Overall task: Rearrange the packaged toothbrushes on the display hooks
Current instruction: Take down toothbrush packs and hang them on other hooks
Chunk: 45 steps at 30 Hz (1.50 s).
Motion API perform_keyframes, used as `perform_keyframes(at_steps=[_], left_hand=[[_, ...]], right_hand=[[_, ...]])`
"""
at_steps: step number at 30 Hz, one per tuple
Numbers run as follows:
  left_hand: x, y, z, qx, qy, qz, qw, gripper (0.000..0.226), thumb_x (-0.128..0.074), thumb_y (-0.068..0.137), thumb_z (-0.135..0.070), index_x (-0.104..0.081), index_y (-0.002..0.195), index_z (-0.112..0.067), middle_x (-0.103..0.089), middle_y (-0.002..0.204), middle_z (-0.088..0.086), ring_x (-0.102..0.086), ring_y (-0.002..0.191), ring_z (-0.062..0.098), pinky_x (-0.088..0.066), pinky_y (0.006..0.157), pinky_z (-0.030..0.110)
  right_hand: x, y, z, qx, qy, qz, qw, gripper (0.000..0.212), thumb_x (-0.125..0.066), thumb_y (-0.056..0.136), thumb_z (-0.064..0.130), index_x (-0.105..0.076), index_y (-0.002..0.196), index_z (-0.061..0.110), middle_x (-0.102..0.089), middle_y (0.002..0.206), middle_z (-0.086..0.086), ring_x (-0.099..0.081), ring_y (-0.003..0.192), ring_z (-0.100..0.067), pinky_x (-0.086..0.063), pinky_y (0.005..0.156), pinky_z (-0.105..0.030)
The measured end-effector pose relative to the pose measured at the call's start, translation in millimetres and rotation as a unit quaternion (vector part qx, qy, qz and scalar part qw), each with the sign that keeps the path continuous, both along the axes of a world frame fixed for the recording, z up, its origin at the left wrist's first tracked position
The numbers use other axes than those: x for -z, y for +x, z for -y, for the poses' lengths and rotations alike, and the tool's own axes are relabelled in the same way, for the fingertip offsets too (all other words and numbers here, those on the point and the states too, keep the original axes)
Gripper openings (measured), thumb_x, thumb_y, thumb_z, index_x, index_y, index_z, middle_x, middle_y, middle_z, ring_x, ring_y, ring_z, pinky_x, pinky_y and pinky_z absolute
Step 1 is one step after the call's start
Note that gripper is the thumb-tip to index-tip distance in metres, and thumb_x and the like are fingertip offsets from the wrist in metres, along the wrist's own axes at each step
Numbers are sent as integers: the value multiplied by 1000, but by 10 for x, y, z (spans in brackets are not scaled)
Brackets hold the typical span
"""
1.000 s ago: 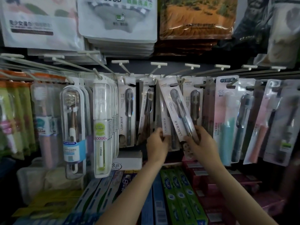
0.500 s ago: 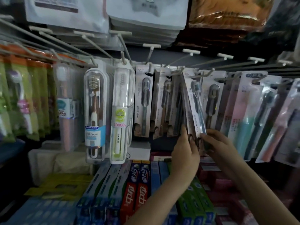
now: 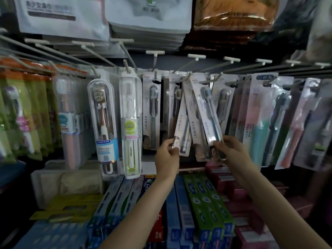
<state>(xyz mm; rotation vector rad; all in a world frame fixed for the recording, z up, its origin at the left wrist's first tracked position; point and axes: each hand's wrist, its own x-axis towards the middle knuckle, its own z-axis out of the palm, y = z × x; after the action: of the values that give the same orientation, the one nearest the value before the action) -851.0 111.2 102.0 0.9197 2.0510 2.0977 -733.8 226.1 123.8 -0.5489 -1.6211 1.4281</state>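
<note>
White card packs w/ clear blisters hang mid-row on the display hooks (image 3: pixel 186 77). Head view: left hand (image 3: pixel 168 155) pinches the bottom edge of one LMK toothbrush pack (image 3: pixel 180 121), swung out to the left. Right hand (image 3: pixel 231 150) grips the bottom of a second LMK pack (image 3: pixel 206 112), fingers curled round it, tilted so its base sits right of its top. Both packs' tops look to be at the hook, but can't tell if the holes are actually threaded.

Risks, as I judge them:
- Pulling at these angles could tear a hang hole or jam it on the hook's upturned tip.
- Packs behind may ride along & drop onto the toothpaste boxes (image 3: pixel 203 198) below.
- Pinch at one corner is weak; pack could slip or twist.
- Neighbour pack (image 3: pixel 151 112) at left is close, could get knocked askew.
</note>
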Motion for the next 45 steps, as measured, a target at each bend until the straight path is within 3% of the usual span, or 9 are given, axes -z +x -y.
perform_keyframes(at_steps=[5, 10, 17, 24, 28, 33, 37, 42, 45], left_hand=[[90, -71, 16, -17, -58, -56, 997, 40, -47, 93, -4, -48, 130, -17, -59, 118, 5, -55, 102, 16, -45, 84, 26], [198, -66, 82, -27, -76, -89, 993, 48, -45, 90, 1, -42, 133, -19, -50, 131, -1, -47, 111, 10, -35, 86, 18], [-60, 7, -16, 8, -5, -121, 993, 42, -43, 94, -1, -41, 133, -14, -49, 132, 2, -47, 112, 7, -35, 89, 15], [-692, 25, -234, -8, 43, -153, 987, 41, -39, 97, -10, -36, 139, -10, -43, 140, 5, -41, 128, 14, -27, 97, 12], [-877, 8, -343, 7, 0, -138, 990, 42, -37, 99, -20, -35, 139, -10, -45, 136, 2, -53, 107, 9, -36, 82, 6], [-981, -23, -434, 22, 10, -64, 998, 41, -41, 98, -24, -38, 137, -11, -49, 132, 6, -50, 105, 15, -40, 85, 25], [-979, 16, -440, 30, 2, -101, 994, 48, -44, 97, -20, -31, 143, -14, -39, 144, 5, -39, 130, 20, -35, 107, 37], [-967, 65, -472, 20, 9, -141, 990, 53, -47, 96, -16, -26, 145, -16, -32, 148, 2, -32, 135, 17, -28, 109, 29], [-942, 43, -491, 11, 21, -148, 989, 51, -48, 95, -15, -31, 143, -16, -39, 144, 3, -39, 130, 19, -34, 108, 36]], right_hand=[[68, -102, 127, 41, 35, 50, 997, 21, -54, 92, 21, -53, 108, 8, -61, 88, -4, -59, 79, -16, -47, 65, -28], [204, -178, 230, 86, 100, 143, 981, 45, -61, 86, 37, -48, 118, 7, -60, 104, -1, -57, 97, -19, -48, 83, -34], [175, -127, 236, 91, 146, 177, 969, 37, -56, 91, 20, -44, 123, 3, -57, 117, -10, -52, 100, -16, -37, 80, -21], [-166, 6, 298, 51, 229, 224, 946, 45, -54, 92, 23, -37, 131, 9, -59, 110, -3, -55, 94, -13, -43, 78, -23], [-475, -144, 334, 126, 344, 168, 915, 37, -56, 91, 21, -44, 122, 3, -62, 108, -9, -54, 88, -12, -37, 69, -14], [-582, -412, 288, 201, 399, 193, 874, 43, -55, 92, 22, -35, 124, 1, -57, 114, -19, -60, 98, -32, -42, 68, -31], [-537, -440, 235, 234, 419, 233, 846, 44, -49, 94, 19, -29, 131, 7, -57, 116, -16, -62, 93, -32, -47, 66, -37], [-532, -352, 256, 205, 430, 222, 851, 38, -45, 95, 12, -32, 130, 7, -59, 113, -16, -62, 90, -34, -40, 60, -32], [-556, -195, 282, 224, 453, 189, 842, 33, -47, 93, 9, -43, 125, 5, -57, 113, -13, -60, 92, -29, -39, 65, -27]])
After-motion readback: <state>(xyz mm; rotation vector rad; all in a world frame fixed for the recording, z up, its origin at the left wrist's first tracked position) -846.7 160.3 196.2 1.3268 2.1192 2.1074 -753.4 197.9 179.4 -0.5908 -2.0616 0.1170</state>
